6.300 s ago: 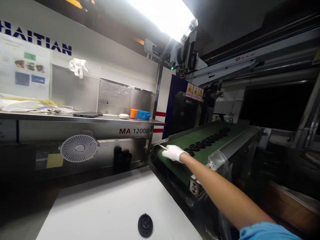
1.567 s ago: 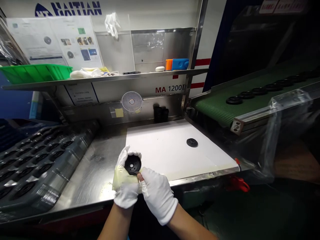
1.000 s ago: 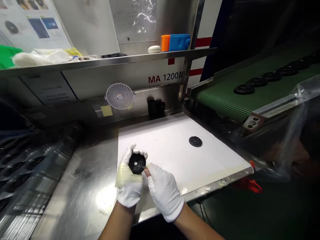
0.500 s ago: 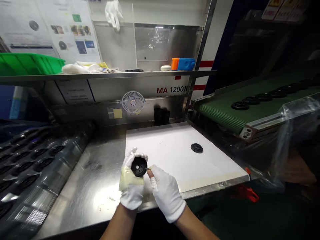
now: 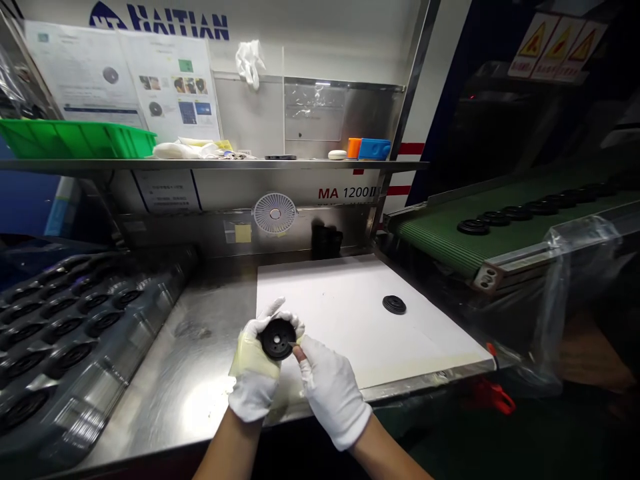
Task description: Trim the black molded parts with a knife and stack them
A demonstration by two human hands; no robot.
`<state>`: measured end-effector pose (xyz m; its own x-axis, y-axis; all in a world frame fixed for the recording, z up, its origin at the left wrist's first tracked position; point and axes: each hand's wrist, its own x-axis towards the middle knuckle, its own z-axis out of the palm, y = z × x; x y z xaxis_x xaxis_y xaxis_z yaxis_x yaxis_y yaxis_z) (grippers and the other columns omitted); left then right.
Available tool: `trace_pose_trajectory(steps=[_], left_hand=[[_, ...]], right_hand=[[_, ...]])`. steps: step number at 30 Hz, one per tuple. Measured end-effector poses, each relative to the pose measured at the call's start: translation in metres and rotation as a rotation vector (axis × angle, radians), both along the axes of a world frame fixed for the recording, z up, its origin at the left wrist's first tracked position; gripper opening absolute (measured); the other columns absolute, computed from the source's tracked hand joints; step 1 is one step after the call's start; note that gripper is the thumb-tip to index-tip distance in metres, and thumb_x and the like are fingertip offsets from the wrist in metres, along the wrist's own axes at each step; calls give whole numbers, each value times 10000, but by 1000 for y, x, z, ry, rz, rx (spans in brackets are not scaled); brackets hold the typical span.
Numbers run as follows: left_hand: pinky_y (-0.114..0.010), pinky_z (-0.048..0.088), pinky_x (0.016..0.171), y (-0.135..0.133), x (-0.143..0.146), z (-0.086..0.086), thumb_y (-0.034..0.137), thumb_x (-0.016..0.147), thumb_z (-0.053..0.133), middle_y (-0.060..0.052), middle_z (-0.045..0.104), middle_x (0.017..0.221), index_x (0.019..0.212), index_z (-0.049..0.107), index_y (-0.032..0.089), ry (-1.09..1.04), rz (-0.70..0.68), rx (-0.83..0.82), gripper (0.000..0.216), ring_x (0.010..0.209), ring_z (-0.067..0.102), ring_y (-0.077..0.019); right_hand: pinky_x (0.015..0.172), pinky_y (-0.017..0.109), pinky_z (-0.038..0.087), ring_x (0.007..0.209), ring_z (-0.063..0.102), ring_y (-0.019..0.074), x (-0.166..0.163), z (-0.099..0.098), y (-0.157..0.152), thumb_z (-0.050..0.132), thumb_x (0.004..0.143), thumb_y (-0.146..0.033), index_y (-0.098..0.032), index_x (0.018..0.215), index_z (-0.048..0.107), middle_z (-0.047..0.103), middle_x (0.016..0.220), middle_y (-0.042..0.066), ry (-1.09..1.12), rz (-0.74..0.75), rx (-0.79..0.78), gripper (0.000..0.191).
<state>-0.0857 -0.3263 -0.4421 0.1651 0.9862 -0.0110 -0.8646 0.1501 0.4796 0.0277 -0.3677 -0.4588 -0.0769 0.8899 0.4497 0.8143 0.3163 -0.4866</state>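
Note:
My left hand [image 5: 255, 363], in a white glove with a yellowed palm, is closed around a black round plastic disc [image 5: 278, 339] with a centre hole and smaller holes. The disc's face is turned up towards me. At the disc's lower right edge is my right hand [image 5: 330, 387], also gloved in white, with a bare thumb tip. It pinches a small, thin, pointed blade [image 5: 292, 344]; most of that is hidden by the fingers. A second black disc [image 5: 395, 305] lies flat on the white sheet [image 5: 345, 347] to the right.
On the left stands a plastic tray [image 5: 125, 340] with several black discs. A green conveyor [image 5: 430, 240] at the right carries more discs. Behind the bench are a small fan [image 5: 275, 213] and a shelf [image 5: 280, 164] with a green bin [image 5: 80, 140]. Red-handled tool [image 5: 495, 397] hangs at the front edge.
The view has shifted, so more of the wall shows. Both hands stay at the bench's front, and the disc is turned slightly in my left hand, with the blade still at its edge.

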Motion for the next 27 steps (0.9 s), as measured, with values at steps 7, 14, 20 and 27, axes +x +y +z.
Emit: trace_pose_trajectory(steps=[7,14,20,27], left_hand=[[-232,507,652,-1,24,11,161,771,619,-2,565,659,857,633,143,-112,140,-74,89,631,562,-89],[-407,530,749,-15,16,11,171,763,529,-96,641,836,1108,598,121,16,4,37,355,791,622,-209],[-261,518,649,-10,14,8,168,772,605,-16,572,664,926,639,120,-30,42,-70,164,633,571,-114],[-356,520,794,16,8,0,148,775,564,-58,628,827,1015,620,151,-72,138,-39,246,798,610,-162]], right_hand=[[563,262,299,620,592,143,1,-3,-14,389,917,-275,-238,801,565,644,695,-19,-4,-35,14,213],[591,257,319,660,602,149,10,3,-18,348,939,-304,-228,811,568,659,741,1,1,-10,52,266],[568,267,302,623,599,148,7,-2,-16,340,943,-314,-221,785,558,643,687,0,-62,-74,52,285],[583,265,318,646,605,147,-8,-4,6,384,911,-241,-230,805,579,661,722,-8,-14,31,1,222]])
